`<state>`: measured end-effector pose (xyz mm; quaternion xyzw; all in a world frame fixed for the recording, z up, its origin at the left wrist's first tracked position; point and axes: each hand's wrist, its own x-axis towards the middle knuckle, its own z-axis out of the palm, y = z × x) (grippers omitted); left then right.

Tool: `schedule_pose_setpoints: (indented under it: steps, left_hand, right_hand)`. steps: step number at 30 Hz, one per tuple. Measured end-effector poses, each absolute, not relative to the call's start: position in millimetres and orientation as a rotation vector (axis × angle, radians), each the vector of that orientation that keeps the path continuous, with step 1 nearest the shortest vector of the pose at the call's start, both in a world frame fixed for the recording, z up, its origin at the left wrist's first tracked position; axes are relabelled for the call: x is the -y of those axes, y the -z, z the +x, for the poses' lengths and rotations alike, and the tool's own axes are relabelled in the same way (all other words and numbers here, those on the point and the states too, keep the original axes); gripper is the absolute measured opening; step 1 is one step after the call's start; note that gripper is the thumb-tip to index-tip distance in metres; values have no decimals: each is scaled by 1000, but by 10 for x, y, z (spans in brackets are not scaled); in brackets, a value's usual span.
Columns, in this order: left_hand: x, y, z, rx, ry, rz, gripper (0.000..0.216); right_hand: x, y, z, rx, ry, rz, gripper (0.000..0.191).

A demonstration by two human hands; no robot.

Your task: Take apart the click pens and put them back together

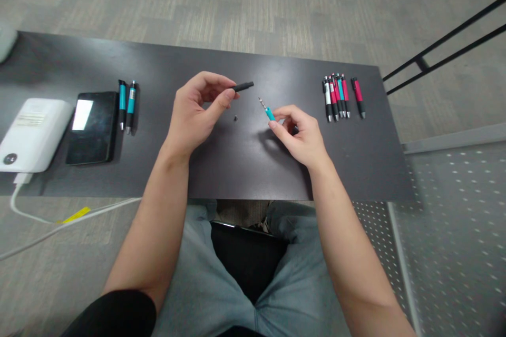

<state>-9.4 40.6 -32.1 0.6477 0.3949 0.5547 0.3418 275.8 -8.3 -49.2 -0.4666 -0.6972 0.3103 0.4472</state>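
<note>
My left hand [197, 108] pinches a black pen grip section [243, 86] between thumb and fingertips, its free end pointing right. Opposite it, my right hand [298, 131] grips a teal pen barrel [270, 114], from which a thin metallic part [262, 102] sticks out towards the upper left. The two pen pieces are apart, held above the dark table. Below the black piece lies a tiny dark metallic piece [235, 118], probably a pen tip, on the tabletop.
Several red, teal and white pens [336, 97] lie side by side on the right, with one red pen [358, 97] apart. Two teal pens [126, 107] lie left, beside a black phone-like device [93, 127] and a white power bank [35, 134] with a cable [29, 213]. The dark table [253, 168] ends just before my lap.
</note>
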Motion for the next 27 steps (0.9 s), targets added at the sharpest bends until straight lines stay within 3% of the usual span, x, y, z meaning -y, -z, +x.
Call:
schedule_pose_setpoints:
  steps: [12, 18, 27]
  left_hand:
    - [-373, 270, -100, -1095, -1412, 1725, 58]
    - [-337, 237, -91, -1101, -1403, 1783, 53]
    - [-365, 212, -164, -1146, -1426, 1759, 51]
  right_hand:
    - [89, 488, 2777, 1791, -742, -1140, 46]
    - [95, 503, 2775, 1792, -721, -1071, 34]
    - [95, 492, 2776, 1804, -733, -1128, 40]
